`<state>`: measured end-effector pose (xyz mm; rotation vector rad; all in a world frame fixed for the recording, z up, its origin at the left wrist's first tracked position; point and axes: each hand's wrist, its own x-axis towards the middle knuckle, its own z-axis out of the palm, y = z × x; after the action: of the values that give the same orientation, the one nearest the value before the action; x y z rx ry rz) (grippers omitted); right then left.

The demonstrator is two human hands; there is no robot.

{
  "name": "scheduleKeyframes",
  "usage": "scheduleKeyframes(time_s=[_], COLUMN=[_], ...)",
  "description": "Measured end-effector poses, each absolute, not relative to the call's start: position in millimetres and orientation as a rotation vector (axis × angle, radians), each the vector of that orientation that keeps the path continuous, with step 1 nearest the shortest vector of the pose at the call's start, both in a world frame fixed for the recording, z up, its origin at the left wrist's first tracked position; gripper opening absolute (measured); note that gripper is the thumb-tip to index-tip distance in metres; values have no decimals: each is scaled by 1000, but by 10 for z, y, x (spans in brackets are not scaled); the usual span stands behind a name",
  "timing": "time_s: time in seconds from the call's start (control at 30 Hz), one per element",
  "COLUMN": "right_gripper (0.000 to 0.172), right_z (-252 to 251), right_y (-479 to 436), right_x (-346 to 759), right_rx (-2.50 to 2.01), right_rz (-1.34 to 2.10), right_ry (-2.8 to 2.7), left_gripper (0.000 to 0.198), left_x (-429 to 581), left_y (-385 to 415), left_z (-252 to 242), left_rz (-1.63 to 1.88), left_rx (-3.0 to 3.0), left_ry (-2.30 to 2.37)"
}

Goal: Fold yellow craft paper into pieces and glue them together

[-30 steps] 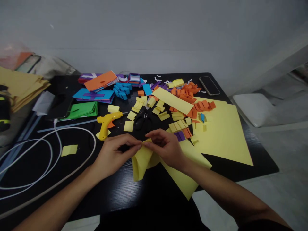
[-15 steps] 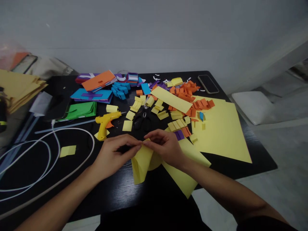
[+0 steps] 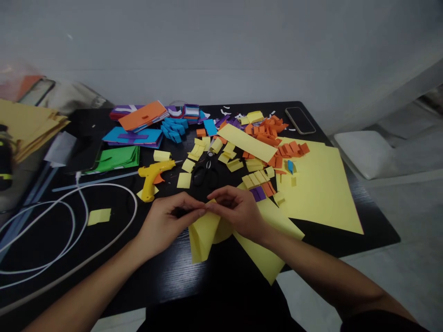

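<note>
Between both hands hangs a bent sheet of yellow paper (image 3: 204, 237), its top edge pinched at the fingertips. My left hand (image 3: 171, 219) closes thumb and forefinger on the paper's upper left corner. My right hand (image 3: 238, 212) pinches the same edge just beside it, fingers curled in. The fold under the fingertips is partly hidden. Beneath my right wrist lies another yellow sheet (image 3: 277, 226). Black-handled scissors (image 3: 206, 173) rest just beyond my hands, among small folded yellow pieces (image 3: 195, 150). A yellow glue gun (image 3: 152, 177) lies beyond my left hand.
A large yellow sheet (image 3: 321, 189) covers the table's right side, with a phone (image 3: 300, 121) behind it. Folded orange pieces (image 3: 266, 133) are heaped at the back. Green paper (image 3: 117, 159) and blue paper (image 3: 138, 137) lie back left. A white cable (image 3: 133, 203) loops on the left.
Both hands keep their pinch on the yellow paper almost unmoved. The whole view has shifted very slightly.
</note>
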<state>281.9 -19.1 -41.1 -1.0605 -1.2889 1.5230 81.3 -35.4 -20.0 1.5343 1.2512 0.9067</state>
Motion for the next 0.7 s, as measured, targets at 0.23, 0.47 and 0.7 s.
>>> scheduleKeyframes(time_s=[0.23, 0.47, 0.7], right_gripper=[28, 24, 23], right_z=[-416, -410, -400], right_y=[-182, -118, -122], right_x=[2811, 2877, 2899], right_rx=[-1065, -1033, -995], right_rz=[1529, 1760, 1750], right_ry=[-1288, -1220, -1248], left_gripper=[3, 9, 16], left_x=[808, 781, 763], left_y=[-373, -343, -298], left_z=[-177, -195, -230], left_rz=[915, 1025, 1125], left_rx=[1548, 1442, 1379], left_ry=[1257, 1303, 1315])
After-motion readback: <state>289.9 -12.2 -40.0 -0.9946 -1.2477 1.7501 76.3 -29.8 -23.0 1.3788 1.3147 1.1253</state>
